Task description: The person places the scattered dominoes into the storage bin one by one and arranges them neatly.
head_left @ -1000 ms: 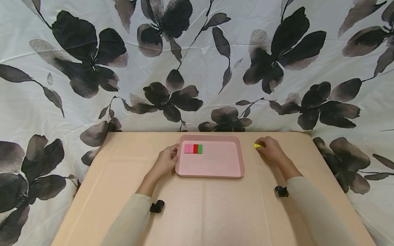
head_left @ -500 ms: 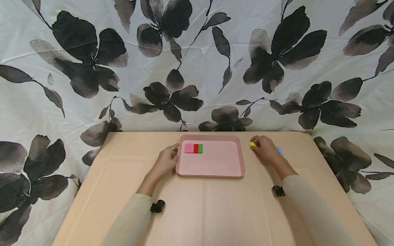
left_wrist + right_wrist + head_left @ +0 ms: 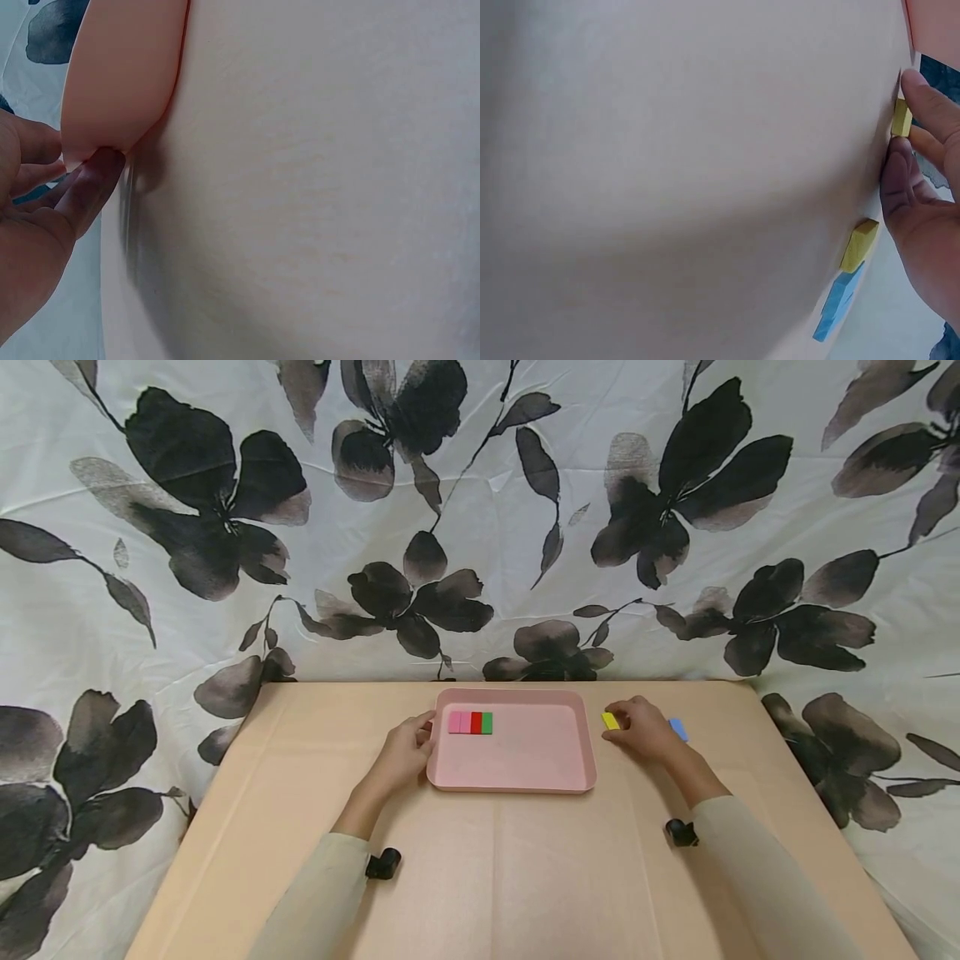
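A pink tray [image 3: 540, 756] lies on the table, with my left hand [image 3: 402, 752] gripping its left edge. In the left wrist view, the thumb [image 3: 94, 184] presses the tray's corner and other fingers reach behind it. Along the tray's upper left, two pink blocks [image 3: 460, 722], a red block [image 3: 476, 723] and a green block [image 3: 487, 723] form a row. Just right of the tray, my right hand [image 3: 647, 728] pinches a small yellow block [image 3: 611, 721] between thumb and finger, low over the table. The right wrist view shows that yellow block [image 3: 901, 118] between the fingertips.
Behind the right hand lie blue pieces [image 3: 678, 729]. The right wrist view also has a second yellow block [image 3: 860, 245] beside these blue pieces [image 3: 838, 304]. A floral cloth [image 3: 525, 527] hangs behind the table's [image 3: 487, 868] far edge.
My right hand has shifted left toward the tray with the yellow block, which has turned and shows more of itself. Blue has come into view behind that hand. The left hand stays put.
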Demonstrator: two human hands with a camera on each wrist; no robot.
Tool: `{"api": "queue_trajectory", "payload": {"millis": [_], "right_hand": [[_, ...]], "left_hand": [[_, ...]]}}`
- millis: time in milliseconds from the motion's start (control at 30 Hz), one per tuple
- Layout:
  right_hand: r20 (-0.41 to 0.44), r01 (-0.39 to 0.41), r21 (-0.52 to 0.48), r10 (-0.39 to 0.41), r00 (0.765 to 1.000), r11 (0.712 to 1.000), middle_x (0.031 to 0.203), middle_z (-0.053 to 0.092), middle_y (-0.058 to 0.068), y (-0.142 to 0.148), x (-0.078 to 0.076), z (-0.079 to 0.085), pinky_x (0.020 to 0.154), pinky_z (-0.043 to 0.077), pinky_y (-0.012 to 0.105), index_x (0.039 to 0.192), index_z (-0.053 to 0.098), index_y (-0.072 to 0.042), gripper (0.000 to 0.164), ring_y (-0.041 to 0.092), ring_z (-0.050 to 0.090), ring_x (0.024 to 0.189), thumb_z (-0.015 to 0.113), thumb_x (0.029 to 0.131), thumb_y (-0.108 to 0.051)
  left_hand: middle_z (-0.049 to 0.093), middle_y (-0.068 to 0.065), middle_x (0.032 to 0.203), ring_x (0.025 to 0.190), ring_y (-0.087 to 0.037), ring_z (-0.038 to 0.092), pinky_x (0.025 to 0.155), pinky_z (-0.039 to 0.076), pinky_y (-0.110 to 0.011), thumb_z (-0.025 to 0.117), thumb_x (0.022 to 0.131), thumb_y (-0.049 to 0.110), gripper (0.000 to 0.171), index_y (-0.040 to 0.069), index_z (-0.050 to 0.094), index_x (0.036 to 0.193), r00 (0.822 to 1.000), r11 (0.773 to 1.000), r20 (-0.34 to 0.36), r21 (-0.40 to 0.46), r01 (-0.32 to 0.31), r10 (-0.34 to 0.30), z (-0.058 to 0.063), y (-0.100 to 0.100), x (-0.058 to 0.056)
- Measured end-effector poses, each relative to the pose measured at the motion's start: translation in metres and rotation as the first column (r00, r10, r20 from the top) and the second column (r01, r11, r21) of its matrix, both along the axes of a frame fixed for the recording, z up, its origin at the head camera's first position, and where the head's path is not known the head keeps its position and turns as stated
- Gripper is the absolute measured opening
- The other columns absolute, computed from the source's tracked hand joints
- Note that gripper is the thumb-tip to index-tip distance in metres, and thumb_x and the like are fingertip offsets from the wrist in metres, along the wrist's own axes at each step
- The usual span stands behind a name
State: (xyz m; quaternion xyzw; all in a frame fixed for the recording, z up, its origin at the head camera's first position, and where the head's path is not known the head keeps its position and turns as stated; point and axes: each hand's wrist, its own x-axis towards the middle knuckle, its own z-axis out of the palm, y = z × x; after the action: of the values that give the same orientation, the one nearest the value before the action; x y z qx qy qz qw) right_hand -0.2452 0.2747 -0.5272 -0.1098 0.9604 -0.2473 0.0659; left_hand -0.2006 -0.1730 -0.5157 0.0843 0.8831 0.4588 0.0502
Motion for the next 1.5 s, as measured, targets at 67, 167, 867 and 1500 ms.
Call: {"api": "queue_trajectory", "payload": {"millis": [67, 167, 867, 1500], "right_hand": [[0.002, -0.016, 0.001, 0.016, 1.000, 1.000, 0.100, 0.056, 0.015, 0.002, 0.001, 0.000, 0.079, 0.049, 0.038, 0.129, 0.066, 0.005, 0.055, 0.027, 0.054, 0.090, 0.084, 0.087, -0.024], [0.011, -0.038, -0.005, 0.038, 0.999, 0.999, 0.104, 0.055, 0.017, 0.005, 0.003, 0.001, 0.081, 0.052, 0.040, 0.131, 0.064, 0.005, 0.057, 0.028, 0.057, 0.093, 0.085, 0.085, -0.022], [-0.005, -0.004, -0.073, 0.003, 1.000, 0.997, 0.110, 0.058, 0.020, 0.007, 0.009, 0.006, 0.087, 0.055, 0.045, 0.125, 0.065, 0.008, 0.049, 0.029, 0.062, 0.094, 0.083, 0.086, -0.015], [-0.095, 0.004, -0.147, -0.018, 0.995, 0.989, 0.101, 0.065, 0.014, -0.015, 0.029, 0.028, 0.079, 0.057, 0.033, 0.124, 0.066, 0.003, 0.047, 0.023, 0.064, 0.088, 0.085, 0.083, -0.006]], "left_hand": [[0.065, -0.022, 0.126, 0.110, -0.032, 0.068, 0.093, 0.060, -0.042, 0.061, 0.096, -0.003, 0.056, -0.002, 0.049, 0.151, 1.000, 1.000, 0.003, 0.000, 0.000, 0.000, 0.000, 0.000, 0.000], [0.065, -0.022, 0.125, 0.110, -0.032, 0.068, 0.092, 0.060, -0.041, 0.060, 0.096, -0.003, 0.056, -0.003, 0.048, 0.151, 1.000, 1.000, -0.002, -0.004, 0.004, -0.004, 0.000, 0.000, -0.001], [0.064, -0.024, 0.127, 0.107, -0.033, 0.068, 0.090, 0.060, -0.041, 0.060, 0.097, -0.003, 0.056, -0.003, 0.048, 0.151, 1.000, 1.000, -0.007, -0.003, 0.000, 0.000, 0.007, 0.000, -0.001], [0.065, -0.023, 0.125, 0.105, -0.031, 0.069, 0.089, 0.061, -0.039, 0.060, 0.095, -0.005, 0.056, -0.003, 0.049, 0.150, 1.000, 1.000, -0.010, -0.008, -0.009, 0.009, 0.001, 0.000, 0.003]]}}
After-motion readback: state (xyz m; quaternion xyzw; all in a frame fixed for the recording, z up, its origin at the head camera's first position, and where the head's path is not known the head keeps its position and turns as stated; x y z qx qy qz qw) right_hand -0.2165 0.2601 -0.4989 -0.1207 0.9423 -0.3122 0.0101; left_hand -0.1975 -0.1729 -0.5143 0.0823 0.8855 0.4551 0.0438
